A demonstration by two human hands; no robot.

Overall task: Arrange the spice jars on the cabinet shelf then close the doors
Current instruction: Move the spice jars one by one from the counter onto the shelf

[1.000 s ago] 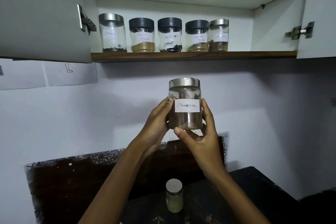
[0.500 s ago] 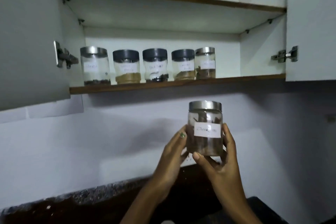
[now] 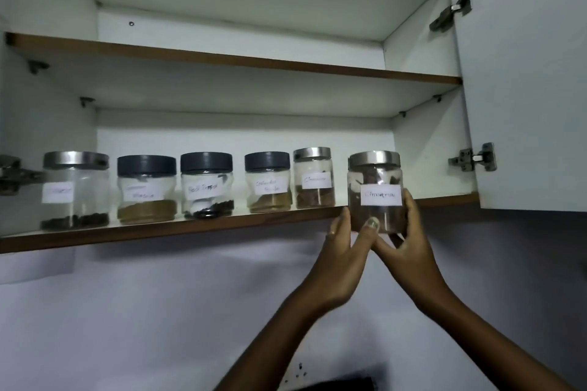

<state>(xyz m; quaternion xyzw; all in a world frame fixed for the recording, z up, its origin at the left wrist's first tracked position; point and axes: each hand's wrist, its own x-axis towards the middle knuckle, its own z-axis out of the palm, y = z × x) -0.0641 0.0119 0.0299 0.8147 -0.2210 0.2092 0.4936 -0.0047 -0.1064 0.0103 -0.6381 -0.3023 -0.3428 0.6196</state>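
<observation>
I hold a clear cinnamon jar point(image 3: 374, 181) with a steel lid and a white label in both hands, in front of the lower shelf's point(image 3: 165, 230) front edge, right of the row. My left hand point(image 3: 344, 241) grips its left side with the thumb across the front. My right hand point(image 3: 401, 241) cups its right side and bottom. Several labelled jars stand in a row on the shelf: a steel-lidded jar point(image 3: 76, 189) at the far left, three dark-lidded jars point(image 3: 206, 184), and a smaller steel-lidded jar point(image 3: 313, 181) just left of the held one.
Both cabinet doors stand open; the right door point(image 3: 524, 79) hangs close to the jar's right, with hinges point(image 3: 473, 157) on its inner face. The upper shelf point(image 3: 238, 60) shows nothing on it. Bare shelf lies to the right of the row. A pale wall is below.
Both hands have lifted the cinnamon jar up and to the right, from below the cabinet to the lower shelf's front edge. The view has tilted upward and the counter has left the frame.
</observation>
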